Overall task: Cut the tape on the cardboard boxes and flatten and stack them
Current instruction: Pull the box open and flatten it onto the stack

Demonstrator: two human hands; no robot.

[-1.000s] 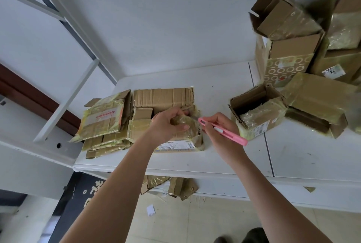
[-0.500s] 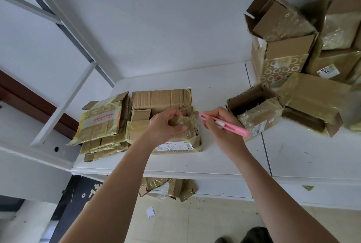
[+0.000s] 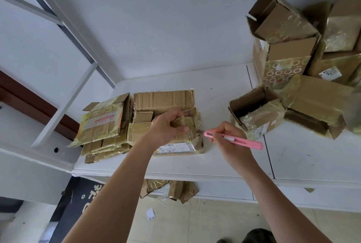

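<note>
Presumably to steady it for cutting, the left hand point(image 3: 166, 125) grips the taped box point(image 3: 181, 135) beside the flattened stack point(image 3: 103, 125); right hand point(image 3: 228, 137), just right of the box, holds the pink cutter point(image 3: 234, 139).

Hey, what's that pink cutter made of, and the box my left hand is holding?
The pink cutter looks like smooth moulded plastic: uniform colour, soft sheen. The box is brown corrugated cardboard, creased, wrapped in glossy yellowish tape that catches light, probably clear plastic packing tape.
</note>
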